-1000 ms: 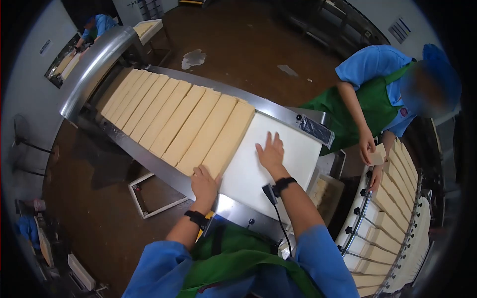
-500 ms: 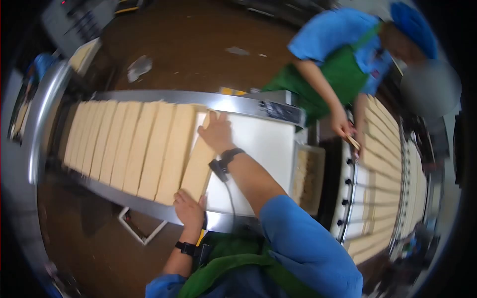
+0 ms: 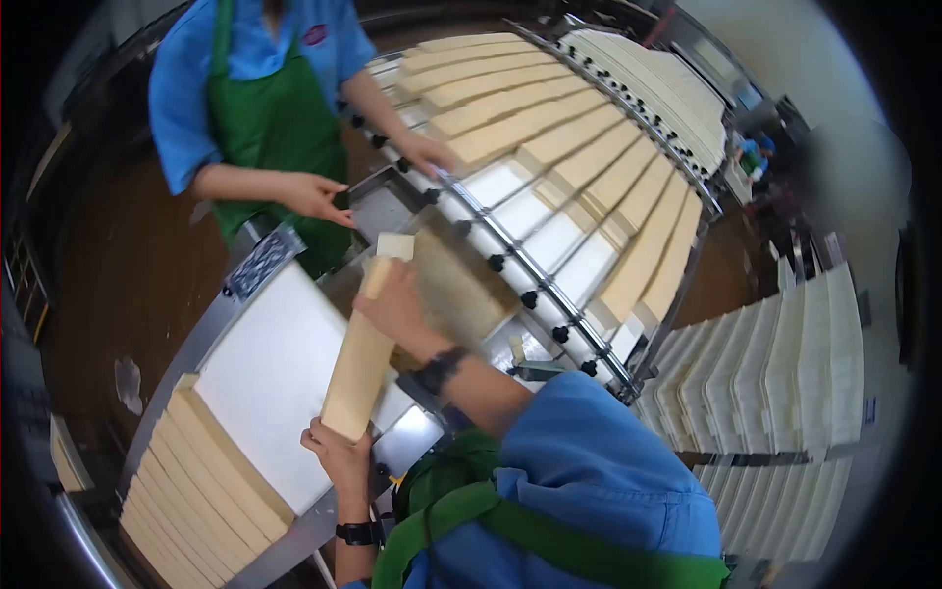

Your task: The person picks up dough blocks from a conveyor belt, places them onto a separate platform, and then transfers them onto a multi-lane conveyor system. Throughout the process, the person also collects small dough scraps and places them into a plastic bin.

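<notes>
Over the end of the white belt (image 3: 260, 358), 1 long pale block (image 3: 361, 368) is held by 2 hands: the left hand (image 3: 341, 456) has its fingers around the near end, the right hand (image 3: 392, 304) grips toward the far end. Beside the open tray (image 3: 466, 270) stands a co-worker (image 3: 280, 128).

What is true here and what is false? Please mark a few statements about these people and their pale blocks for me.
1. The camera wearer's left hand and right hand hold one long pale block. True.
2. The co-worker's apron is red. False: the apron is green.
3. More pale blocks lie side by side on the white belt. True.
4. The wearer's right wrist is bare. False: a dark band circles it.
</notes>
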Tool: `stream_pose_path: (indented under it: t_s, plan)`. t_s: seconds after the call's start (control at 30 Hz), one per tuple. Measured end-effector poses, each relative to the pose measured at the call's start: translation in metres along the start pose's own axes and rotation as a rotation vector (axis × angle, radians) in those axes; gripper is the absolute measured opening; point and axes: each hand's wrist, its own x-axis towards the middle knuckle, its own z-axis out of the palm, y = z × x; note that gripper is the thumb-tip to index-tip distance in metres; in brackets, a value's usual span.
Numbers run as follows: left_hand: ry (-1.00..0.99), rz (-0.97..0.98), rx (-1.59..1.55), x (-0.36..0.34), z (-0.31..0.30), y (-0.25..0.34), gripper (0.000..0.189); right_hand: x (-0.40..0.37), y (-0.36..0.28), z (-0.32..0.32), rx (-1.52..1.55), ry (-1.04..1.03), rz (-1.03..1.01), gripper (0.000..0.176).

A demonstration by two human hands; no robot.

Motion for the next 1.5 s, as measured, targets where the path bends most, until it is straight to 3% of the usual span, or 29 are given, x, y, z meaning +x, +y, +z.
stream_pose_path:
  t_s: [0.2, 0.27, 0.33, 0.37, 0.43, 0.5, 0.6, 0.67, 0.77, 0.87, 0.97, 1.07, 1.23, 1.33, 1.4, 1.5]
  plan:
    - [-0.157, 0.409, -0.036, -0.002, 0.037, 0.125, 0.075, 0.012, 0.095, -0.191, 0.061, 0.358, 0.044, 0.072]
    - [-0.24, 0.578, -0.109, -0.005, 0.047, 0.166, 0.075, 0.017, 0.119, -0.244, 0.057, 0.399, 0.236, 0.071]
    - [-0.343, 0.723, -0.128, -0.009, 0.061, 0.198, 0.073, 0.029, 0.153, -0.284, -0.201, 0.3, 0.428, 0.062]
    - [-0.392, 0.795, -0.138, -0.011, 0.067, 0.212, 0.072, 0.04, 0.177, -0.299, -0.323, 0.218, 0.405, 0.06]
    - [-0.595, 0.754, -0.203, -0.018, 0.078, 0.233, 0.068, 0.067, 0.231, -0.316, -0.562, 0.05, 0.347, 0.058]
    - [-0.761, 0.693, -0.211, -0.026, 0.084, 0.252, 0.059, 0.091, 0.251, -0.327, -0.557, 0.083, 0.322, 0.056]
    - [-0.622, 0.766, -0.201, -0.026, 0.115, 0.251, 0.058, 0.114, 0.265, -0.341, -0.513, 0.019, 0.358, 0.055]
    - [-0.631, 0.767, -0.164, -0.024, 0.123, 0.257, 0.057, 0.121, 0.271, -0.342, -0.455, 0.011, 0.375, 0.055]
    - [-0.67, 0.742, -0.154, -0.023, 0.132, 0.265, 0.057, 0.13, 0.297, -0.331, -0.537, 0.188, 0.313, 0.053]
    - [-0.695, 0.711, -0.166, -0.021, 0.147, 0.27, 0.057, 0.136, 0.299, -0.342, -0.531, 0.137, 0.294, 0.052]
    - [-0.693, 0.724, -0.157, -0.019, 0.16, 0.272, 0.057, 0.135, 0.309, -0.345, -0.625, 0.258, 0.166, 0.049]
    - [-0.693, 0.764, -0.138, -0.016, 0.17, 0.278, 0.056, 0.132, 0.311, -0.346, -0.676, 0.285, 0.18, 0.043]
    - [-0.776, 0.792, -0.229, -0.011, 0.199, 0.284, 0.054, 0.09, 0.275, -0.328, -0.541, 0.489, -0.18, 0.035]
    - [-0.761, 0.757, -0.264, -0.01, 0.204, 0.283, 0.054, 0.035, 0.247, -0.294, -0.054, 0.143, -0.335, 0.038]
    - [-0.717, 0.817, -0.244, -0.003, 0.202, 0.266, 0.054, -0.004, 0.232, -0.276, -0.12, 0.063, -0.528, 0.036]
    - [-0.661, 0.742, -0.334, 0.011, 0.19, 0.238, 0.058, -0.035, 0.216, -0.268, -0.257, 0.22, -0.625, 0.032]
